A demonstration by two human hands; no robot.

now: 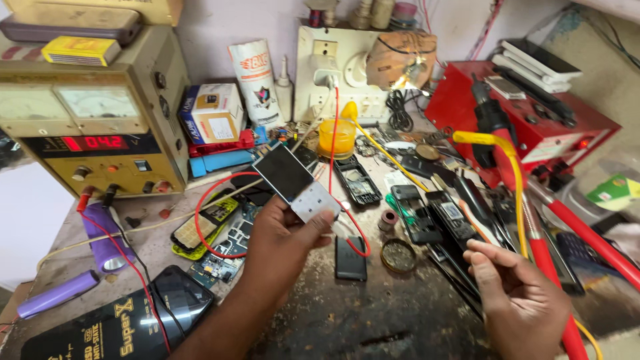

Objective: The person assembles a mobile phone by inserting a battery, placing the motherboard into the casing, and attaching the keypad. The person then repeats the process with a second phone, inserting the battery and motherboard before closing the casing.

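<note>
Left hand [280,243] is holding a small keypad phone [297,183] up over the middle of the counter [373,313], fingers [319,223] and thumb pinching its lower, silver end; the dark screen end is pointing up and away toward the wall. A red wire [220,193] is looping on the counter just behind and beside the phone.

Right hand [517,293] is hovering low at the right, fingers [490,257] curled loosely together, gripping nothing. It is sitting just beside a row of dark phone housings [440,217] and a red-handled tool [550,267] with a yellow cable [513,173].

Lying near the left hand: a small black battery [350,259], a round tin [398,255], a bare circuit board [220,263] and a yellow-edged phone shell [203,227].

At the left edge a bench power supply [100,127] is showing a red digital readout. A red soldering station [527,113] is standing at the right rear, a yellow jar [337,137] by the wall socket panel [333,67]. Two purple cells [100,233] are lying at the left front.
</note>
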